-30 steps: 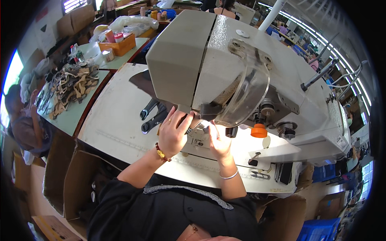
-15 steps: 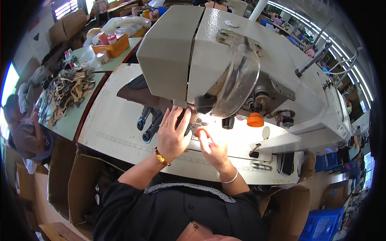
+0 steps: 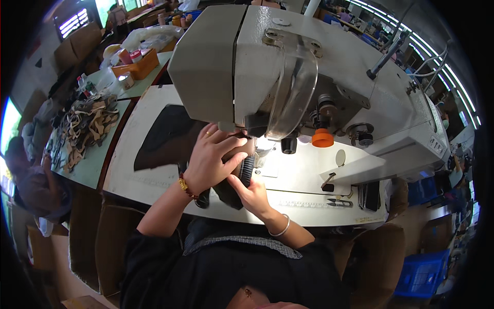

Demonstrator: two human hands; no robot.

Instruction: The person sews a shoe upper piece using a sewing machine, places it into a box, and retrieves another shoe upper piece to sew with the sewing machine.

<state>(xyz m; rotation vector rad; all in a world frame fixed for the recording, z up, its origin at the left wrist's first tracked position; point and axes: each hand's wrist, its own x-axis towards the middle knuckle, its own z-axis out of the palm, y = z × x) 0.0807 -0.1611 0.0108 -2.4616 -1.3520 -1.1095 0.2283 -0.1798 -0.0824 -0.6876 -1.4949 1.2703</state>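
A dark brown and black piece of shoe-upper-like material [image 3: 163, 135] lies under the sewing machine's head [image 3: 211, 72], spreading to the left. A ribbed black strip [image 3: 247, 171] runs along its right part, beside a tan lining. My left hand [image 3: 210, 158] grips the piece near the needle area, fingers bent over it, thumb on the ribbed part. Lower right, my right hand [image 3: 251, 198] holds the near edge, its thumb beside the ribbed strip and its other fingers partly hidden. The needle itself is hidden behind the machine head and my fingers.
Thread snips [image 3: 339, 202] and a stack of dark strips [image 3: 368, 195] lie at the table's right. Leather scraps [image 3: 92, 121] and an orange box [image 3: 138, 64] occupy the side table, where another person [image 3: 33, 175] sits. Cardboard boxes [image 3: 121, 242] stand below; a blue crate [image 3: 422, 275] is at right.
The dark piece has swung out farther left and toward me. My right hand has moved down and left to grip its near edge; my left hand has shifted left, bending over it.
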